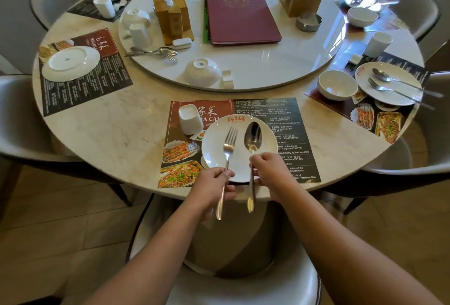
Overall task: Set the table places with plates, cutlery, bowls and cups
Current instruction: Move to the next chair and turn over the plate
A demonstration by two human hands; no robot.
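Head view, hidden: the near rim of the plate (216, 151) lies behind both hands; far place settings are cut off at the top edge
Left grip: the left grip (214, 182) pinches the fork (229, 148) mid-handle, tines over the plate, handle end past the surface (121, 129) edge
Right grip: the right grip (270, 170) pinches the spoon (252, 137) below its bowl, beside the fork
Contact: whether either utensil touches the plate cannot be told
Arms: both forearms reach forward, hands side by side
Cup: the cup (188, 119) stands on the placemat (280, 134), just beside the plate
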